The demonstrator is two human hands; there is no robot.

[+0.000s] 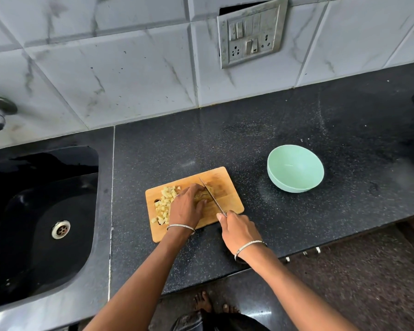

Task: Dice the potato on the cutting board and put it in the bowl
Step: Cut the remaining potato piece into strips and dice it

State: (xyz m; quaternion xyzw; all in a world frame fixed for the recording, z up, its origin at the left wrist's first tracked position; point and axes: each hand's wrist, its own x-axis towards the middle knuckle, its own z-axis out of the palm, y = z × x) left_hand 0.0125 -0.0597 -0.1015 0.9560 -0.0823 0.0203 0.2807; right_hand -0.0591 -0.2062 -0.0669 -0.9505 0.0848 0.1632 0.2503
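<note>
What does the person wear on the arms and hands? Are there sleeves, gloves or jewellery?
Both forearms are bare, with no sleeves in view and no gloves. The left hand has a thin silver-coloured metal bangle at its wrist, and the right hand wears a second such bangle.

no readable text, labels, brands or numbers anywhere
</note>
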